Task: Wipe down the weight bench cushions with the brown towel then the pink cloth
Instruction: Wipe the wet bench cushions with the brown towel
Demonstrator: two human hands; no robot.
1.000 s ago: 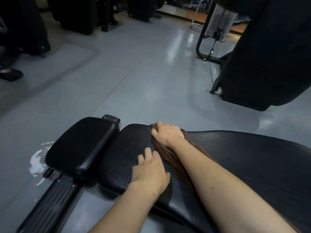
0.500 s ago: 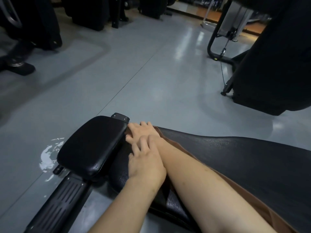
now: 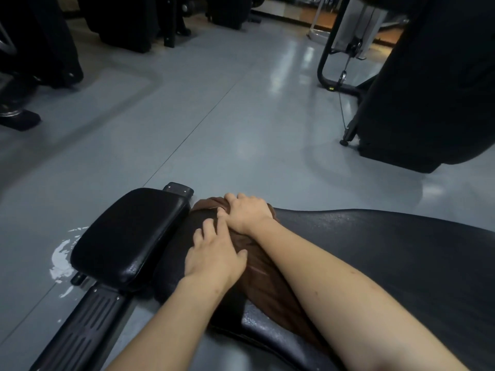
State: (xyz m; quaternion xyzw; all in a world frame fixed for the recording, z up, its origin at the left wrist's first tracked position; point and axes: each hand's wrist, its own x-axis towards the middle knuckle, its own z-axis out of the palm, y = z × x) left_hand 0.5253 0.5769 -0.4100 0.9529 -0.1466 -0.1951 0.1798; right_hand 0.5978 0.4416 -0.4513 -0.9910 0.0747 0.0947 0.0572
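Brown towel [image 3: 257, 274]: lies stretched along the long back cushion [image 3: 388, 263] of the bench, its far end bunched at the cushion's end, just beside the small seat pad [image 3: 128, 234].
Right hand [image 3: 245, 212]: fingers curled over the bunched end of the towel, gripping it.
Left hand [image 3: 214, 257]: fingers spread and straight, pressing flat on the towel and cushion just behind the right hand.
Step in hand: by my reading, the first wipe, with the brown towel.
Pink cloth: not in view.
Next move: likely a firm stroke over the uncovered cushion and the seat pad, keeping the towel flat.
Floor [image 3: 214, 129]: wet patch [image 3: 63, 253] beside the seat pad.
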